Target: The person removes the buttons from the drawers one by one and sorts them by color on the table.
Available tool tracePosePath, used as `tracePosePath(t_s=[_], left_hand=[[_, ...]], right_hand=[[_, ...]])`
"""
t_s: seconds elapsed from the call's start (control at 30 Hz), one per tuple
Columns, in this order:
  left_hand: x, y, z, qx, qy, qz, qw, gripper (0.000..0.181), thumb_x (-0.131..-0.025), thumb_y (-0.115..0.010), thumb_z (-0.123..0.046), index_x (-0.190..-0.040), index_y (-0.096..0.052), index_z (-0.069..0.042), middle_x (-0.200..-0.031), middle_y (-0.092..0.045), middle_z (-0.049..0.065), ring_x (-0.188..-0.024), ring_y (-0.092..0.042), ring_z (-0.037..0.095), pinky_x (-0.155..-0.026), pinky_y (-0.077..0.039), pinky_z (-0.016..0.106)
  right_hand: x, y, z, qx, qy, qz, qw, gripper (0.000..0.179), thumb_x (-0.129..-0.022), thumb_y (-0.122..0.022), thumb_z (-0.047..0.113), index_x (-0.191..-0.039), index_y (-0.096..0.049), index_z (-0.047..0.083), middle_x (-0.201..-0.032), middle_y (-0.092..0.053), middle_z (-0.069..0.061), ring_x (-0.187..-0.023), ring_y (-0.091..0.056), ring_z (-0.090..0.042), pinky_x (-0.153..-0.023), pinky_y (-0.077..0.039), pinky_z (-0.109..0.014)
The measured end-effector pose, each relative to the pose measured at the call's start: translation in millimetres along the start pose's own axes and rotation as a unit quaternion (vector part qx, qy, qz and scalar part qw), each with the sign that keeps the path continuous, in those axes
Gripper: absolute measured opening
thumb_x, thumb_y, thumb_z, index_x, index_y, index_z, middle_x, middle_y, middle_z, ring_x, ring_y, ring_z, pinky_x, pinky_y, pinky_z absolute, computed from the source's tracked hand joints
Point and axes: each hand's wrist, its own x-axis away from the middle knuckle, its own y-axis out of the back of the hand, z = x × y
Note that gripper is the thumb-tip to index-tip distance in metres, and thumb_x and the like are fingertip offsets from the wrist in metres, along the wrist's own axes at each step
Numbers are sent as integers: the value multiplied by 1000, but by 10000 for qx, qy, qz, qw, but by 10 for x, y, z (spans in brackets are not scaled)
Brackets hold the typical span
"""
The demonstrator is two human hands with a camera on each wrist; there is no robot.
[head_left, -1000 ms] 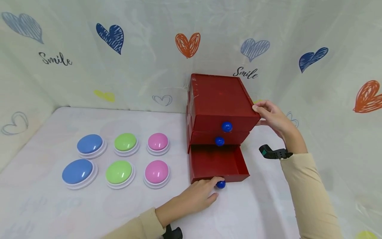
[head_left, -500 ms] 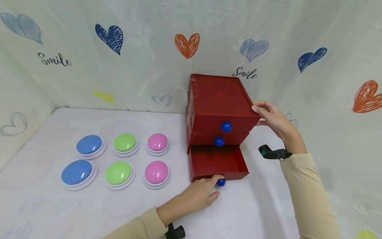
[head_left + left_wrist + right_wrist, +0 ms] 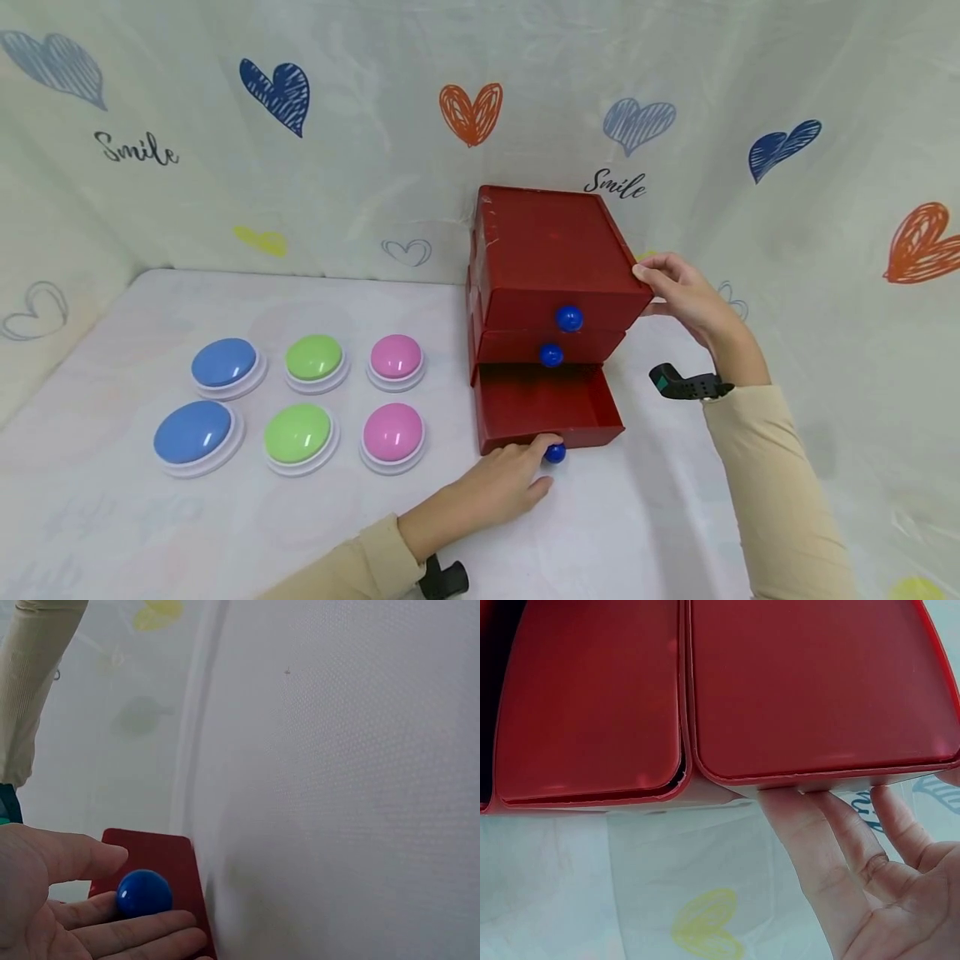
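Observation:
A red cabinet (image 3: 555,242) with three stacked drawers and blue ball knobs stands right of the middle. Its bottom drawer (image 3: 592,437) is pulled out, with nothing visible inside. My left hand (image 3: 495,487) is at that drawer's front, the index finger touching it by the knob (image 3: 555,453). In the left wrist view the fingers extend past the blue knob (image 3: 144,894), and the thumb stands apart from it. My right hand (image 3: 690,298) steadies the cabinet's top right, thumb on the upper edge. From the right wrist camera, straight fingers (image 3: 814,855) press the side wall.
Left of the cabinet are two rows of dome buttons on white bases: blue (image 3: 191,432), green (image 3: 297,433) and pink (image 3: 392,432). A white cloth (image 3: 247,533) covers the table, and a heart-printed curtain (image 3: 360,167) hangs behind.
The bottom drawer has slid slightly inward, and my left hand has moved along with it. My right hand keeps its place on the cabinet.

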Motion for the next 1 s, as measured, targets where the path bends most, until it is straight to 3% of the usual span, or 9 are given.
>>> tracePosePath(t_s=[0.4,0.57,0.67,0.8,1.0], left_hand=[[-116,43,35,142,212,-67,9997,50,-90,-61,-21,-135,-40,-12,-110,-66,8,-88,-65,15,-80,-54,27],[-172,63,69,245,323,-170,9990,51,-90,-61,-20,-136,-39,-12,-89,-64,4,-67,-57,9,-65,-51,17],[-203,73,81,263,420,-247,9985,51,-90,-61,-21,-136,-39,-14,-73,-56,0,-57,-49,8,-55,-45,13],[-246,82,98,218,500,-364,9979,50,-91,-60,-20,-136,-39,-15,-68,-52,-2,-54,-47,8,-52,-43,13],[-312,107,136,203,531,-454,9974,48,-91,-59,-20,-135,-40,-14,-77,-59,1,-55,-48,9,-53,-43,14]], right_hand=[[16,7,6,-27,-6,-3,10000,23,-96,-48,32,-112,-42,16,-101,-53,7,-83,-60,-5,-72,-54,-23],[8,10,7,2,-26,-12,10000,24,-96,-48,33,-113,-42,16,-102,-53,7,-83,-60,-5,-72,-54,-22],[10,9,8,19,-21,-29,10000,24,-96,-48,33,-112,-41,16,-101,-53,7,-83,-60,-5,-72,-54,-22],[9,8,3,11,6,-32,10000,24,-96,-48,32,-113,-41,15,-101,-53,7,-83,-60,-5,-72,-54,-22],[6,13,-6,-2,21,-26,10000,24,-96,-47,32,-113,-41,16,-101,-54,8,-83,-60,-5,-72,-54,-23]])
